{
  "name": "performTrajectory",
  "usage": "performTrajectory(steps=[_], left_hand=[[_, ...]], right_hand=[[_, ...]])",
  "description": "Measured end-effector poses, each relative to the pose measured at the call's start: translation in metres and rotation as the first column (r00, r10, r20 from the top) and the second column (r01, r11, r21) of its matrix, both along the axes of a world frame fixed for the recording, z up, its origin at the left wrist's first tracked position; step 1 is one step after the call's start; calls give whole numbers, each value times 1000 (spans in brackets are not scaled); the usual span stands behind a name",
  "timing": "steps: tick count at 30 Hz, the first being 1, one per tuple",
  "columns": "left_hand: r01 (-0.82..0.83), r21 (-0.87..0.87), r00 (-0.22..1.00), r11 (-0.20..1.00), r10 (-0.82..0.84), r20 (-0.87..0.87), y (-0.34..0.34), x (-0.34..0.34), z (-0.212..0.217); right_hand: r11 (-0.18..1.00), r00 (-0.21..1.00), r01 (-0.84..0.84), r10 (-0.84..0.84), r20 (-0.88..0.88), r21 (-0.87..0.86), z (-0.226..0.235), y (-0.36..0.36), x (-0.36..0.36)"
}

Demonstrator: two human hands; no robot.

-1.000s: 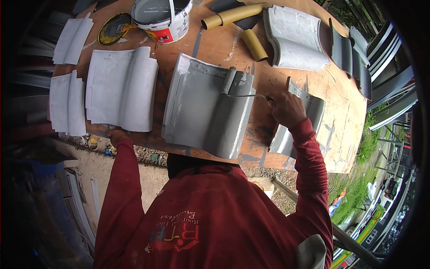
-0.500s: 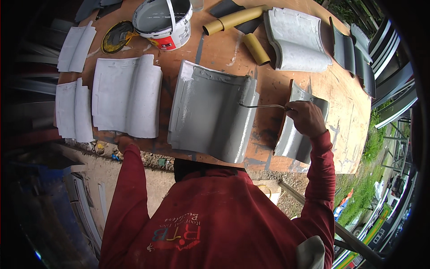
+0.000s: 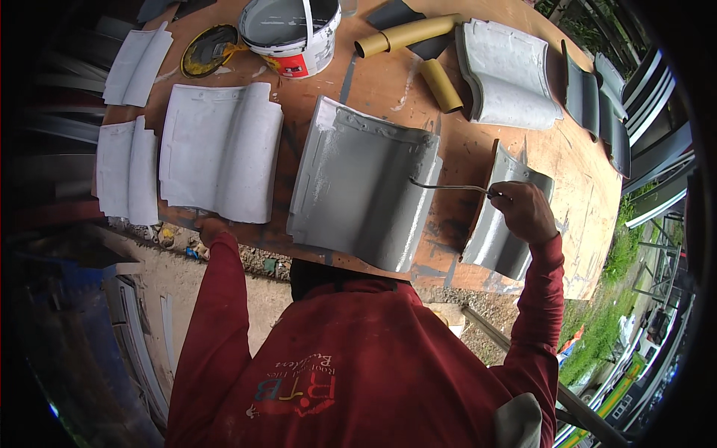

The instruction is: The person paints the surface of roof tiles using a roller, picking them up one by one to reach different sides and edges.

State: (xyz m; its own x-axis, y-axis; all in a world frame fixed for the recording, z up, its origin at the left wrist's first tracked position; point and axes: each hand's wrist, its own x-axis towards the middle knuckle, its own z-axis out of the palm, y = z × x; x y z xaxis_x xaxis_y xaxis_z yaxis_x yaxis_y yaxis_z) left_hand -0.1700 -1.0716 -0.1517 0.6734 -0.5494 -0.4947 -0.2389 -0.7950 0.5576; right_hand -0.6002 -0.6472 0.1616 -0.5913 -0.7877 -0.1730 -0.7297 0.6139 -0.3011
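Observation:
In my right hand (image 3: 525, 212), fingers closed round it, is the handle of a paint roller. Its bent wire frame (image 3: 452, 187) reaches left over a wavy roof tile (image 3: 351, 172) coated grey, white showing at its far left corner. The roller sleeve lies along the tile's raised right side and hardly stands out from the grey paint. My left hand (image 3: 214, 228) is closed on the table's near edge, just below a white roof tile (image 3: 218, 153); part of its fingers is hidden. Under my right hand is another grey, glossy tile (image 3: 502, 213).
The wooden table (image 3: 418, 127) bears a white bucket (image 3: 287, 41) of grey paint, a lid with a brush (image 3: 211, 49), and cardboard tubes (image 3: 407, 35). More white tiles (image 3: 127, 170) stand at the left, stacked tiles (image 3: 511, 75) far right, and dark tiles (image 3: 581, 89) beyond.
My right hand and the roller have come slightly nearer to me along the grey tile. The whole view has shifted a little, with my left hand still at the table edge.

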Motion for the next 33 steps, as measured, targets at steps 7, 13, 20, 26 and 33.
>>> performTrajectory(steps=[7,13,20,26,33], left_hand=[[53,-37,998,998,-54,-11,-21,41,-55],[-9,9,995,1000,8,101,-7,9,-20],[-67,-58,997,996,70,38,-11,25,-31],[30,-52,997,998,-26,75,-10,20,-31],[45,-58,990,997,-36,138,-4,17,-18]], right_hand=[[998,993,-49,45,109,33,-36,-29,9],[1000,993,7,-8,117,15,-14,12,9],[993,993,120,-120,-14,-8,6,23,21],[999,998,38,-37,51,-20,-26,-13,-1],[992,985,-124,128,119,-35,-87,-116,-4]])
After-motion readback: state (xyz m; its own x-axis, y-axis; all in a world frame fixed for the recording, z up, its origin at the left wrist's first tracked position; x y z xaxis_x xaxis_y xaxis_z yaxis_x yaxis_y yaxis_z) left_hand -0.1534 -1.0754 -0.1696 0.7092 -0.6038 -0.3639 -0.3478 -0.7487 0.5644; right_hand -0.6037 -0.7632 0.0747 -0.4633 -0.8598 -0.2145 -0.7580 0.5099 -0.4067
